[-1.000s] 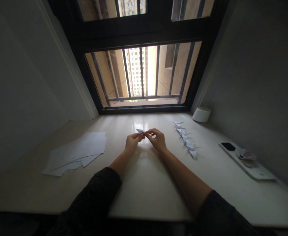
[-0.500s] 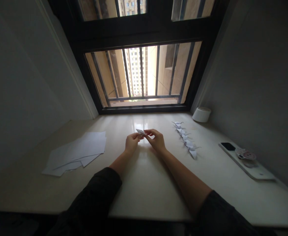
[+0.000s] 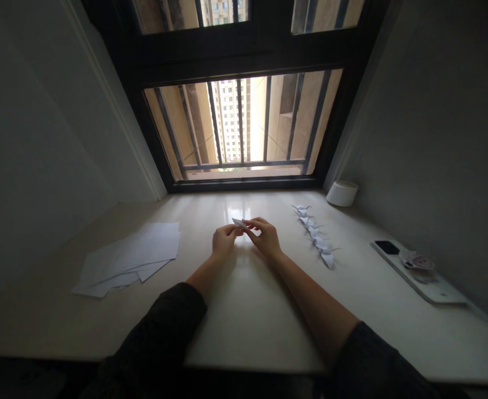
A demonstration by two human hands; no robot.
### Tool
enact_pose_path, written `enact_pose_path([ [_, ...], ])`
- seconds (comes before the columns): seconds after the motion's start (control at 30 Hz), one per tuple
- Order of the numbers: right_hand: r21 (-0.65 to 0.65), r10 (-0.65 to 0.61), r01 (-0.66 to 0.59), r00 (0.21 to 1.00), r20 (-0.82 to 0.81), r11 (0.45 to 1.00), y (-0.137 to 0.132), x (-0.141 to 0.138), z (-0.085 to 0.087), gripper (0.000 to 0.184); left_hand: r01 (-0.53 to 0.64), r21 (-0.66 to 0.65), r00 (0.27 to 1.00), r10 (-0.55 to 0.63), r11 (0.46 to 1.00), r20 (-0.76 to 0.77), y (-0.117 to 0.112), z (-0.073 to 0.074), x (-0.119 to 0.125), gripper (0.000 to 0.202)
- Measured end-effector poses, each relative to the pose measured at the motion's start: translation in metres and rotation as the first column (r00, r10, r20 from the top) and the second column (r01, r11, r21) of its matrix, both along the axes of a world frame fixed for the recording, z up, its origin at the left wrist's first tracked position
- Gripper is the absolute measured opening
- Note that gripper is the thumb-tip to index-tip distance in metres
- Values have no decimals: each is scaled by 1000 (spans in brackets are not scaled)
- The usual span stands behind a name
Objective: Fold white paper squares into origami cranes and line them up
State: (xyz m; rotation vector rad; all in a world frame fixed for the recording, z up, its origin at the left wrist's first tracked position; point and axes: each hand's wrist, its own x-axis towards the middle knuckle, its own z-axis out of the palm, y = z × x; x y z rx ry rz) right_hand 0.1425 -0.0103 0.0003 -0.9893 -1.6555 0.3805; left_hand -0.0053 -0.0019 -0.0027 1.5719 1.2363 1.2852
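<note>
A small piece of folded white paper is pinched between my two hands over the middle of the sill, its pointed end up and to the left. My left hand grips its lower left side with thumb and fingers. From the right, my right hand holds it between thumb and forefinger. The fingers hide much of the paper, so its folds are hard to make out. To the right of my hands, several folded paper cranes stand close together in a slanting row.
Loose white paper sheets lie in an overlapping pile at left. A white phone with a round grip on its back rests near the right wall. A white cylindrical object stands in the back right corner, by the barred window.
The folded paper has tilted slightly between my fingertips and looks a little flatter. Both hands stay in nearly the same place.
</note>
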Motion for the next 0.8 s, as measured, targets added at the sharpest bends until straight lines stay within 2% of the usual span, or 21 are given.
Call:
enact_pose_path([
  [0.2, -47, 33, -34, 999, -32, 998, 1, -1, 0, 21, -117, 72, 978, 128, 990, -164, -4, 4, -1, 19],
  [0.37, -93, 87, -98, 990, -108, 991, 3, -1, -1, 21, -142, 114, 952, 168, 983, -258, -8, 11, -3, 15],
  [0.63, -5, -52, 52, 997, 61, 999, -3, 1, 3, 20, -65, 65, 994, 70, 996, -80, -3, 3, 0, 24],
  [0.8, 26, -89, 86, 990, 108, 996, -6, 1, 5, 17, -33, 61, 998, 37, 998, -60, -2, 1, 0, 27],
])
